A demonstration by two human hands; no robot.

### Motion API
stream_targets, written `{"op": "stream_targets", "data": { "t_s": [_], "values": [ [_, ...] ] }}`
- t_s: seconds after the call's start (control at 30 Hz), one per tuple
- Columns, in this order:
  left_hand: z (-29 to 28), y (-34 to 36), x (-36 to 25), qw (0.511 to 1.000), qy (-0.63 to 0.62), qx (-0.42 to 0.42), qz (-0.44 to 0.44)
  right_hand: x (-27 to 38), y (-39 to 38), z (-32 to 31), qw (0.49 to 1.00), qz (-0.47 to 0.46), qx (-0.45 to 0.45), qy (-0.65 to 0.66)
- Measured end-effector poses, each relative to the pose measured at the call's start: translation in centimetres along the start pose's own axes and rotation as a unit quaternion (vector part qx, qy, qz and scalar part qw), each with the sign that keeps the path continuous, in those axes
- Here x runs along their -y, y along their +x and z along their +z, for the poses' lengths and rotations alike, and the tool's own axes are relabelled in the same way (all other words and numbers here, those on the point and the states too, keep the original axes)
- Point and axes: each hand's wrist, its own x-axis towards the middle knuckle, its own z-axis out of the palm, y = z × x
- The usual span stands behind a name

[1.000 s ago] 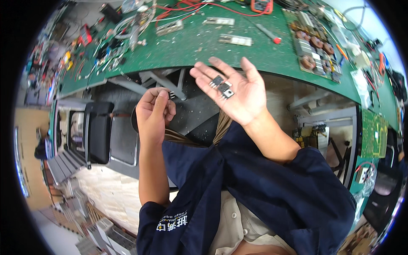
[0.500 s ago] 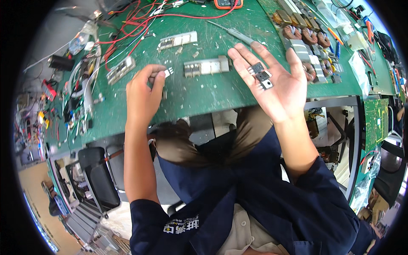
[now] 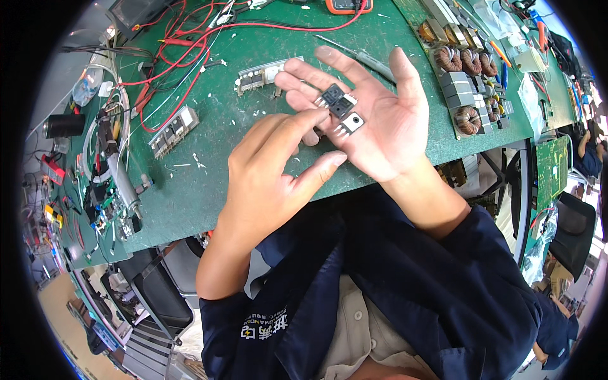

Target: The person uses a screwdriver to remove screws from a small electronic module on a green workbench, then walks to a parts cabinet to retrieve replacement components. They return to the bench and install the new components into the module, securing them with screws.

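My right hand [image 3: 392,123] is palm up with its fingers spread, carrying black three-legged power transistors [image 3: 335,98] bunched near the base of the fingers. One transistor [image 3: 353,123] shows a silver face with a round hole. Over that palm, my left hand [image 3: 272,168] reaches in from the left. Its index fingertip touches or nearly touches the transistors, while the thumb stays apart below. Its other fingers are partly hidden. Behind the right fingertips lies a silver heat sink strip [image 3: 253,81] with black parts on it. A similar strip [image 3: 173,132] lies farther left on the green bench [image 3: 196,206].
Red test leads [image 3: 278,24] run from an orange meter [image 3: 347,5] across the back. Beyond my right hand are a grey pen-shaped tool [image 3: 373,63] and a circuit board with copper coils [image 3: 468,120]. Cables and a black cylinder [image 3: 63,126] crowd the left.
My left hand has moved right from the bench to my right palm, its pinch on a small legged part now opened. My right hand has shifted left with the transistors.
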Motion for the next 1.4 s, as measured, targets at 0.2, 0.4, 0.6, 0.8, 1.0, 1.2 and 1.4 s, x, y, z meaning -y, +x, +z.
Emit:
{"op": "stream_targets", "data": {
  "t_s": [0.2,0.4,0.6,0.8,1.0,1.2,1.4],
  "values": [
    [1.9,1.3,0.3,0.997,-0.055,-0.025,-0.054,0.2,1.0,0.2,0.999,-0.024,-0.006,-0.046],
    [2.6,2.2,0.5,0.979,-0.148,0.024,-0.136,1.2,1.4,-0.2,0.997,-0.015,-0.033,-0.074],
    [3.5,2.1,0.2,0.942,-0.25,0.0,-0.225,1.5,1.0,-0.9,0.995,-0.03,-0.042,-0.085],
    [-0.8,0.9,1.1,0.936,-0.155,0.058,-0.311,3.8,0.3,-1.9,0.997,-0.054,-0.018,0.053],
    [-0.4,1.0,0.8,0.972,0.127,0.057,-0.19,3.3,-0.4,-2.0,0.998,-0.041,-0.026,0.048],
    [2.7,2.8,-0.5,0.999,0.039,0.014,0.017,1.7,-1.0,-0.8,0.998,-0.037,-0.048,-0.036],
    [4.5,2.6,-0.1,0.998,0.045,-0.008,-0.047,1.3,-1.4,-1.2,0.998,-0.036,-0.03,-0.03]
  ]
}}
